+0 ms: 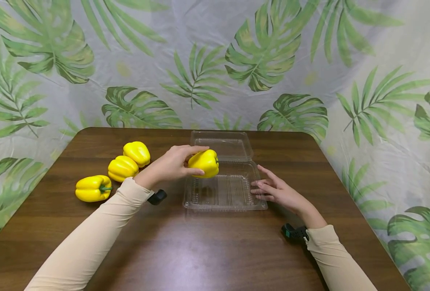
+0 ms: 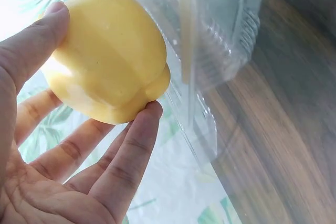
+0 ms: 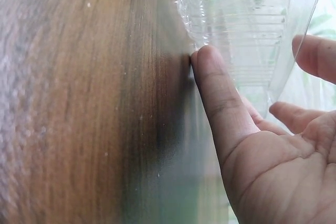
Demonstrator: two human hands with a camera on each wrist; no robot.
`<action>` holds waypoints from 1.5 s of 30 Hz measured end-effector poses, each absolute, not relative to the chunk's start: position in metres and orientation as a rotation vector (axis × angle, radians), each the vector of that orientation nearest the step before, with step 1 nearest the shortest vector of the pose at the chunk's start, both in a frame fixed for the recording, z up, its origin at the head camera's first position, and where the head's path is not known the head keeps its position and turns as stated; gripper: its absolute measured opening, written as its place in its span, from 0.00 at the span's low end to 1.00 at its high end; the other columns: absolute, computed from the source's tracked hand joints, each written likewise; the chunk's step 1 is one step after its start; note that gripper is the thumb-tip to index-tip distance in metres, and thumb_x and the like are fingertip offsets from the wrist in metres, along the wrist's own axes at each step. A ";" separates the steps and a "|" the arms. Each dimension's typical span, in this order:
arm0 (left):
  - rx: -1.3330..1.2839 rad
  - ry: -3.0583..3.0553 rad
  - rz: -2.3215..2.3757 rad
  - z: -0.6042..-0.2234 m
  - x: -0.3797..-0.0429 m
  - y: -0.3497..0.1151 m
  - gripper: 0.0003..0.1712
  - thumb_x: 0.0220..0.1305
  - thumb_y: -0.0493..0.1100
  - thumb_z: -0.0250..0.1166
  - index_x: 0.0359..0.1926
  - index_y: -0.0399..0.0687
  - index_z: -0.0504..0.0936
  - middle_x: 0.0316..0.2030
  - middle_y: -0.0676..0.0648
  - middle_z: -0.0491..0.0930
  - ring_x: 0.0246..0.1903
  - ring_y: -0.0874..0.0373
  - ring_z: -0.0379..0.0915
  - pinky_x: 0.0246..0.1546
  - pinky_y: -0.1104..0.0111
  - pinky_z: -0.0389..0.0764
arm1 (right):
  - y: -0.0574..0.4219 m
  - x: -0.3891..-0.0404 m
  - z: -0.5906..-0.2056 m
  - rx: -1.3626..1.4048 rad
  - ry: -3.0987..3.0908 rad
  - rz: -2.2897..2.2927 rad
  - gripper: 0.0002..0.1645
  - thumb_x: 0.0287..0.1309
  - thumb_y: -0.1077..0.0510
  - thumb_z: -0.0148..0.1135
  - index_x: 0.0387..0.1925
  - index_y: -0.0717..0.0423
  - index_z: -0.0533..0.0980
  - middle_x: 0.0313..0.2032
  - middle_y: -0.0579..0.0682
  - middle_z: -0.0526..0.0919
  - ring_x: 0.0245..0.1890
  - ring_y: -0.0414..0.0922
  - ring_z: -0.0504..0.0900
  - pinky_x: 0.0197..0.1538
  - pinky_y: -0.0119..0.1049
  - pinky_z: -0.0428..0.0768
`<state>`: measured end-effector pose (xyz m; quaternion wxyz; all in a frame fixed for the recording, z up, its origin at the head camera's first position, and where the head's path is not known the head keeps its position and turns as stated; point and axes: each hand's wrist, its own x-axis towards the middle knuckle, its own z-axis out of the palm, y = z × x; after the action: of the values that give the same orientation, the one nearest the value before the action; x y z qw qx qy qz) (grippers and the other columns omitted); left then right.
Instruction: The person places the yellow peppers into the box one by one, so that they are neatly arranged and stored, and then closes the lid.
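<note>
Looks like loading: left grip (image 1: 172,162) pinches yellow pepper (image 1: 205,163) over clear box (image 1: 233,194), right grip (image 1: 281,193) loose at right side; next calls for lowering.

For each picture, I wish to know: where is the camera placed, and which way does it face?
Head: on the person's head, facing forward and down at the table, clear container and held yellow pepper; the left hand, right hand and both sleeves show.
Left wrist: on that wrist, facing the pepper, with the container beyond; the left hand's palm side shows.
Right wrist: on that wrist, facing the table and container; the right hand's palm side shows.
Head and left wrist share the pepper.
</note>
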<state>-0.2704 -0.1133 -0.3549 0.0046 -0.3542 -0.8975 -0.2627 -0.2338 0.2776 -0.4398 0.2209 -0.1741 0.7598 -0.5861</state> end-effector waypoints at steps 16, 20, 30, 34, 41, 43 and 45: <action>-1.211 -2.848 -0.741 -0.352 -0.276 -0.076 0.43 0.66 0.54 0.78 0.78 0.52 0.72 0.65 0.44 0.83 0.56 0.48 0.81 0.52 0.55 0.83 | 0.279 -0.233 -0.439 -0.464 2.116 -1.602 0.46 0.86 0.51 0.48 0.88 0.44 0.34 0.75 0.76 0.64 0.73 0.70 0.74 0.66 0.39 0.84; -1.234 -2.853 -0.725 -0.351 -0.277 -0.068 0.43 0.67 0.55 0.77 0.78 0.53 0.72 0.65 0.44 0.83 0.58 0.48 0.81 0.55 0.54 0.83 | 0.279 -0.234 -0.439 -0.458 2.121 -1.595 0.46 0.86 0.51 0.48 0.88 0.44 0.34 0.75 0.76 0.64 0.72 0.69 0.75 0.65 0.39 0.84; -1.273 -2.885 -0.680 -0.352 -0.277 -0.046 0.43 0.68 0.56 0.76 0.79 0.54 0.72 0.64 0.43 0.83 0.57 0.49 0.81 0.56 0.55 0.83 | 0.280 -0.234 -0.437 -0.454 2.123 -1.589 0.46 0.86 0.50 0.48 0.88 0.44 0.34 0.75 0.76 0.64 0.73 0.69 0.75 0.66 0.40 0.83; -1.279 -2.892 -0.661 -0.353 -0.276 -0.040 0.43 0.67 0.56 0.76 0.78 0.54 0.72 0.63 0.43 0.84 0.55 0.49 0.81 0.55 0.55 0.83 | 0.279 -0.234 -0.437 -0.459 2.120 -1.588 0.45 0.86 0.50 0.47 0.88 0.43 0.34 0.75 0.75 0.64 0.73 0.69 0.75 0.66 0.41 0.83; -1.296 -2.895 -0.618 -0.358 -0.277 -0.031 0.43 0.67 0.57 0.76 0.78 0.55 0.72 0.63 0.43 0.84 0.56 0.49 0.82 0.55 0.53 0.84 | 0.277 -0.234 -0.436 -0.455 2.116 -1.591 0.46 0.86 0.51 0.48 0.88 0.44 0.34 0.75 0.76 0.64 0.73 0.69 0.74 0.65 0.38 0.84; -1.303 -2.896 -0.605 -0.358 -0.277 -0.029 0.43 0.67 0.57 0.76 0.78 0.55 0.73 0.63 0.44 0.84 0.57 0.48 0.82 0.56 0.52 0.83 | 0.277 -0.234 -0.436 -0.453 2.112 -1.594 0.46 0.86 0.52 0.48 0.88 0.45 0.35 0.75 0.76 0.64 0.72 0.69 0.74 0.65 0.38 0.84; -1.312 -2.898 -0.591 -0.359 -0.277 -0.026 0.42 0.67 0.57 0.77 0.78 0.55 0.73 0.64 0.44 0.84 0.57 0.48 0.82 0.58 0.52 0.83 | 0.277 -0.234 -0.436 -0.450 2.112 -1.593 0.45 0.86 0.52 0.48 0.88 0.45 0.35 0.75 0.76 0.64 0.72 0.69 0.75 0.65 0.38 0.84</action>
<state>-0.2771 -0.0263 -0.3588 -0.0468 -0.4050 -0.8947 -0.1825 -0.2343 0.2770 -0.4358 0.2271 -0.1633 0.7664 -0.5782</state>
